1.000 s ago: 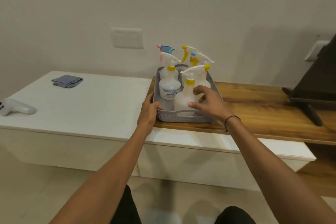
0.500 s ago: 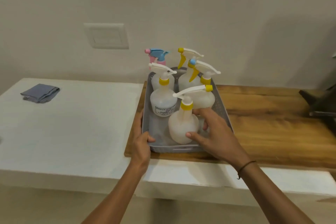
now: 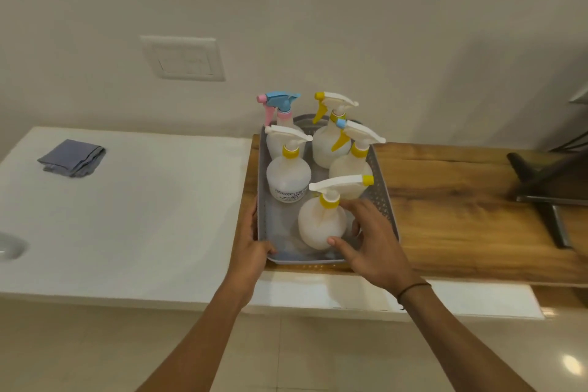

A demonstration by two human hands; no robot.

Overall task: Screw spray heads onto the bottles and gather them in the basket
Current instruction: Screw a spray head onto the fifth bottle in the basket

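Five spray bottles [image 3: 322, 223] stand upright in the grey basket [image 3: 383, 197].

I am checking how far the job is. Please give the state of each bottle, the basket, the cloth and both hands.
Nearest bottle: upright in basket, spray head on, right hand grips it.
Labelled bottle: upright, head on.
Three rear bottles: upright, heads on.
Basket: on the wooden board, left hand holds its near left corner.
Cloth: folded, on the white counter.
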